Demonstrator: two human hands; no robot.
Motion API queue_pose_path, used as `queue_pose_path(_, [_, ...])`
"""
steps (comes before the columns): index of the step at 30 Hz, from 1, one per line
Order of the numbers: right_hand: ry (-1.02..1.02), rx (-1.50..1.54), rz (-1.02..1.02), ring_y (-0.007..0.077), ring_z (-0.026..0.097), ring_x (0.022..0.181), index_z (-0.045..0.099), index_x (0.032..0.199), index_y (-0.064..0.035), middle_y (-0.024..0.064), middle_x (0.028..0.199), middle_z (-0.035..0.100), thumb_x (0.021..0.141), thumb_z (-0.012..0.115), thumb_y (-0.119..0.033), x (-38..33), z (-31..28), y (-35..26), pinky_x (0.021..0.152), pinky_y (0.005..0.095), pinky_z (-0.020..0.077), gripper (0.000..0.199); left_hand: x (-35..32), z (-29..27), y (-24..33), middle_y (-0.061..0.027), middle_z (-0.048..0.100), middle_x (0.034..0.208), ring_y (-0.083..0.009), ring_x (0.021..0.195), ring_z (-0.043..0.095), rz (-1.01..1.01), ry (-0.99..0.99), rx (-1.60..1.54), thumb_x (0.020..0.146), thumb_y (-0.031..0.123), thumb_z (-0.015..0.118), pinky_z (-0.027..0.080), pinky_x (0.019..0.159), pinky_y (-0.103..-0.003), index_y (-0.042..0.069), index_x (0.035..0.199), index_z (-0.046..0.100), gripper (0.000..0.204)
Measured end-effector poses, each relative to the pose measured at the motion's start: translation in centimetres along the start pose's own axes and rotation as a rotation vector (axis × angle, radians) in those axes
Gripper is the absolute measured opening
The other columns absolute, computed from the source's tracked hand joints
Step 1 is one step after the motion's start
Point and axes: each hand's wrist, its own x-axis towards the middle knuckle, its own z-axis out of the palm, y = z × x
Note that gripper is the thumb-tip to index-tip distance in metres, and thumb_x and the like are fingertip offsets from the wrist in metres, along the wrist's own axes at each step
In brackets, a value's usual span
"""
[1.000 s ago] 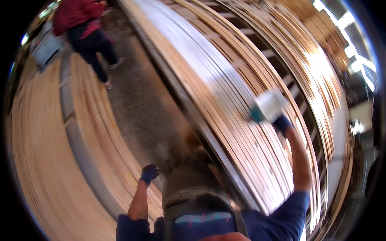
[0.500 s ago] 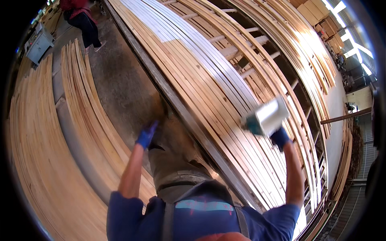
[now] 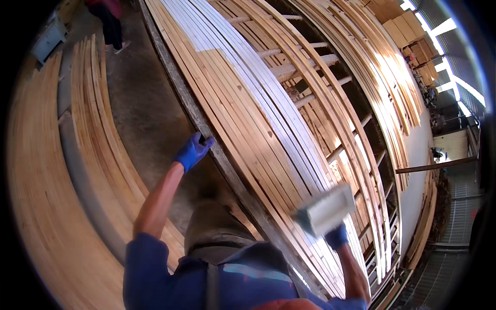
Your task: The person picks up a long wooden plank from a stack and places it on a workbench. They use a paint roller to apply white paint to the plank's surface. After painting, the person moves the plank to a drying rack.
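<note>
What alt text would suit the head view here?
A person in blue gloves leans over long wooden slats on a rack; the right hand holds a white block-shaped tool above them, and the left hand grips the rack's edge. More slats lie at left.

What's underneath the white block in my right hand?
Long wooden slats, some painted white, lie under the white block. The block's underside and the spot it covers are hidden.
</note>
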Motion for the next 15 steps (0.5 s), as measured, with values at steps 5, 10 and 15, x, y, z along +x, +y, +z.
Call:
queue_pose_path(5, [0.096, 0.065, -0.315, 0.0287, 0.061, 0.094, 0.057, 0.12, -0.0095, 0.0147, 0.109, 0.062, 0.089, 0.05, -0.028, 23.7, -6.2, -21.2, 0.078, 0.039, 0.0495, 0.037, -0.6, -0.3, 0.9, -0.0241, 0.063, 0.079, -0.0428, 0.077, 0.061, 0.088, 0.158, 0.259, 0.087, 0.042, 0.063, 0.049, 0.066, -0.047, 0.001, 0.084, 0.056, 0.041])
queue_pose_path(10, [0.162, 0.027, -0.405, 0.0303, 0.059, 0.105, 0.054, 0.125, -0.0107, 0.0181, 0.121, 0.058, 0.093, 0.044, -0.031, 41.1, -12.3, -40.1, 0.087, 0.04, 0.0479, 0.039, -1.5, 1.1, -0.7, -0.0187, 0.066, 0.079, -0.0409, 0.077, 0.063, 0.083, 0.214, 0.019, 0.089, 0.038, 0.061, 0.049, 0.063, -0.044, 0.005, 0.088, 0.058, 0.034])
queue_pose_path(15, [0.2, 0.014, -0.379, 0.0284, 0.06, 0.099, 0.054, 0.126, -0.0106, 0.017, 0.117, 0.06, 0.094, 0.046, -0.034, 48.4, -13.3, -44.4, 0.083, 0.0387, 0.0485, 0.04, -1.5, 0.9, 0.5, -0.0191, 0.065, 0.083, -0.0421, 0.081, 0.062, 0.082, 0.178, 0.116, 0.091, 0.032, 0.061, 0.048, 0.062, -0.043, 0.006, 0.094, 0.059, 0.027])
